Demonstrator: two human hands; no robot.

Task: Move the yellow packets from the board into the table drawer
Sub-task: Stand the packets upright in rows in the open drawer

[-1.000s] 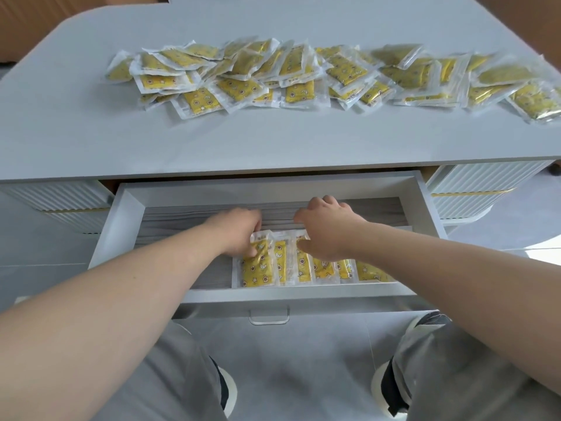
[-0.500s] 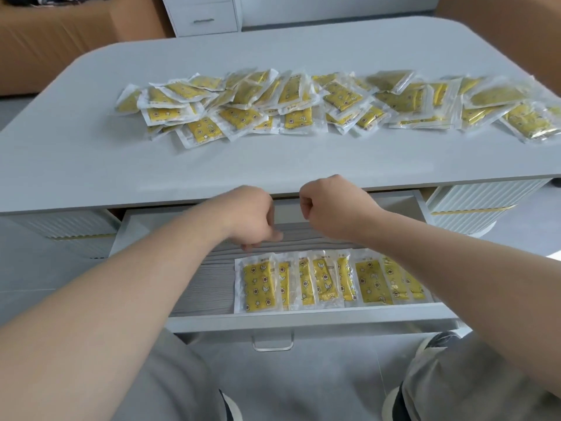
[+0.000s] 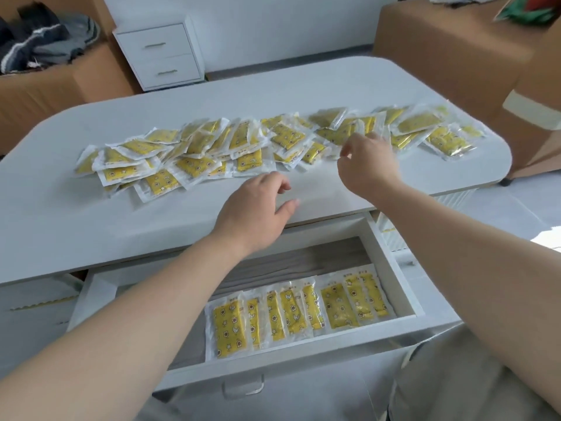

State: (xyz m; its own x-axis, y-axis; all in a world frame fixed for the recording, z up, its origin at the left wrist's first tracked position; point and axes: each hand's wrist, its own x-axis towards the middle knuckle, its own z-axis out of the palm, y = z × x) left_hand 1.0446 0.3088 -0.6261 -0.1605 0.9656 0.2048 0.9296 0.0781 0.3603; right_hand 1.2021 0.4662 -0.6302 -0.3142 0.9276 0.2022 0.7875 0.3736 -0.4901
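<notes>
Several yellow packets (image 3: 194,161) in clear wrappers lie in a loose band across the grey table top (image 3: 60,226). Below its front edge the white drawer (image 3: 391,268) stands pulled out, and a row of yellow packets (image 3: 303,311) lies side by side along its front. My left hand (image 3: 258,208) hovers over the bare table top just short of the band, fingers loosely curled and holding nothing. My right hand (image 3: 367,165) is farther back at the right part of the band, its fingertips close together at the edge of a packet there; whether they pinch it is unclear.
Cardboard boxes stand at the back left (image 3: 45,92) and back right (image 3: 455,56), the left one with clothes on top. A small white two-drawer cabinet (image 3: 158,56) stands behind the table. My knees are under the drawer's front.
Both hands rose out of the drawer and moved forward over the table top, the right one reaching the packets. The view tilted up.
</notes>
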